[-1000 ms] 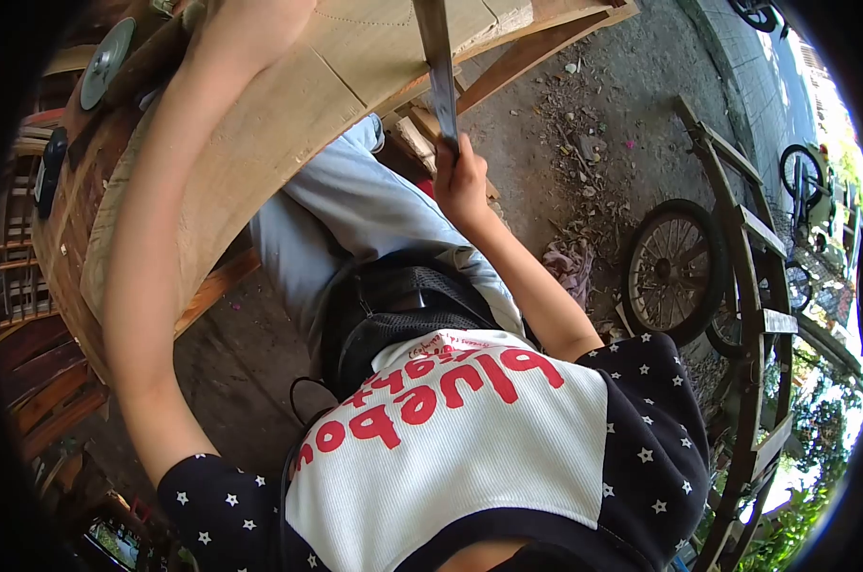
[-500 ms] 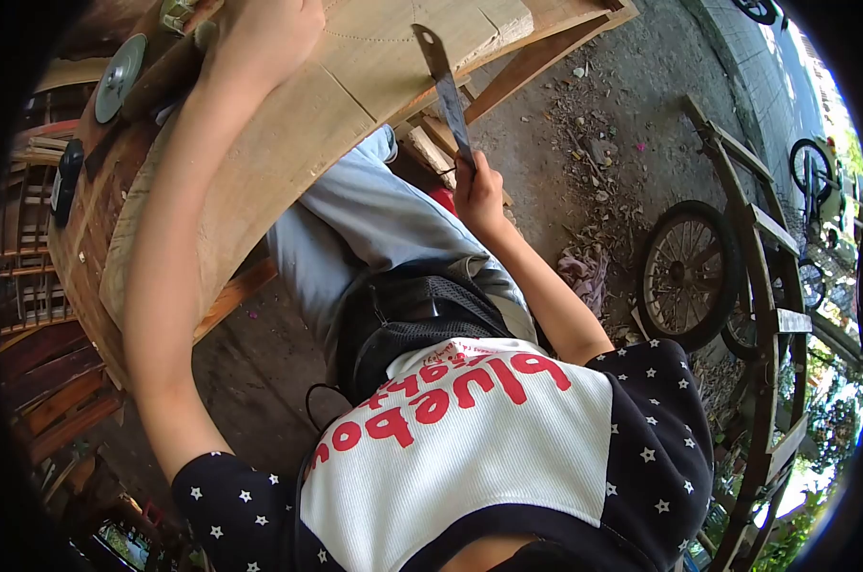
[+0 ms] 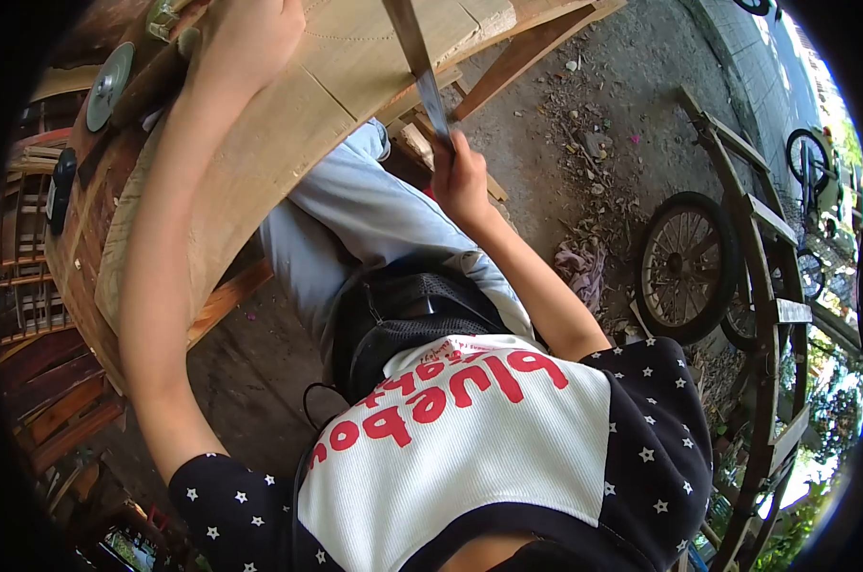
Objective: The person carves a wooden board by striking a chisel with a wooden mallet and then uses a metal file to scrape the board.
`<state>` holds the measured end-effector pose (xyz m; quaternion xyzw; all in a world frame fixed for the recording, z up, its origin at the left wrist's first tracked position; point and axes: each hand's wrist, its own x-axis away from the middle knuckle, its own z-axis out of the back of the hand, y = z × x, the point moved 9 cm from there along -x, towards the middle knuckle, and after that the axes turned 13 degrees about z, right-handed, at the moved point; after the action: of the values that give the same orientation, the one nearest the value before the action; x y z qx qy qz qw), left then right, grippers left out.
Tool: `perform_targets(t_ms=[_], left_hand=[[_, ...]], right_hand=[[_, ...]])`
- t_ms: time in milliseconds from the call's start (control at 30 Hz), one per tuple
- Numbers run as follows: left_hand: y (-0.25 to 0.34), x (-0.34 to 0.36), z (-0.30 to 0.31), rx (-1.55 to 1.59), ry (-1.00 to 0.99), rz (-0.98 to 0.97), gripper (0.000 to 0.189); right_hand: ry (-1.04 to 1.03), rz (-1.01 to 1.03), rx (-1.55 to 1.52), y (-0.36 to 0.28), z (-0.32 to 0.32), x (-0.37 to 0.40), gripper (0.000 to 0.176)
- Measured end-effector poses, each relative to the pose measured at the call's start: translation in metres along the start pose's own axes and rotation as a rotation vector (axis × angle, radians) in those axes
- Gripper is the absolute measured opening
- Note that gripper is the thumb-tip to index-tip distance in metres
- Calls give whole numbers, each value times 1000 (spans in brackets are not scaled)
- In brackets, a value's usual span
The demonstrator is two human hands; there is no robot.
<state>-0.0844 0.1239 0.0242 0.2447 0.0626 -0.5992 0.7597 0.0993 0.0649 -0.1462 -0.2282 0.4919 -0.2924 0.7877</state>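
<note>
The right hand [image 3: 460, 179] is closed in a fist around the lower end of a long, narrow metal blade [image 3: 414, 59], which slants up from the fist and crosses the near edge of a pale wooden plank [image 3: 260, 143]; the blade's tip runs out of the picture at the top. The left hand [image 3: 252, 33] rests on top of the plank near its far end, arm stretched out. Its fingers are cut off by the top of the picture, so I cannot tell how far it is open. The plank lies slantwise along the near edge of the tabletop [image 3: 88, 257] and bears a curved pencil line [image 3: 355, 36]. A round grey disc [image 3: 108, 72] lies at the tabletop's left edge. Below the right hand are wood scraps [image 3: 414, 143] on the dirt ground [image 3: 584, 105]. Further right stand a spoked wheel [image 3: 684, 267] and a wooden frame [image 3: 758, 229].
</note>
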Motion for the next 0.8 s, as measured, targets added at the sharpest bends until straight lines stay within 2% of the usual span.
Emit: perform_targets(t_ms=[133,200,267,333,400,433,467,567,733,800], left_hand=[[-3,-3,0,0,-38,20,14],[-6,-6,-4,-22,-69,30,14],[-7,-5,-5,-14,-53,-1,14],[-5,-7,-2,-69,-56,37,15],[-8,-4,-4,-125,-69,74,15],[-7,-5,-2,-64,-52,69,16],[-7,-5,0,-4,-41,64,16],[-6,-5,1,17,-52,70,17],[6,4,7,16,-39,47,16],[11,3,11,27,-23,19,16]], right_hand=[[86,-22,-39,-19,-2,-37,2],[103,-5,-14,2,-2,-3,2],[-25,-106,51,30,-3,36,9],[-16,-81,53,26,2,34,8],[10,-238,5,35,3,38,7],[18,-216,0,30,2,35,3],[-17,-91,36,15,0,28,3],[10,-211,-108,3,-10,14,1],[14,-202,-59,7,-2,27,1],[-113,-189,22,32,-2,42,9]])
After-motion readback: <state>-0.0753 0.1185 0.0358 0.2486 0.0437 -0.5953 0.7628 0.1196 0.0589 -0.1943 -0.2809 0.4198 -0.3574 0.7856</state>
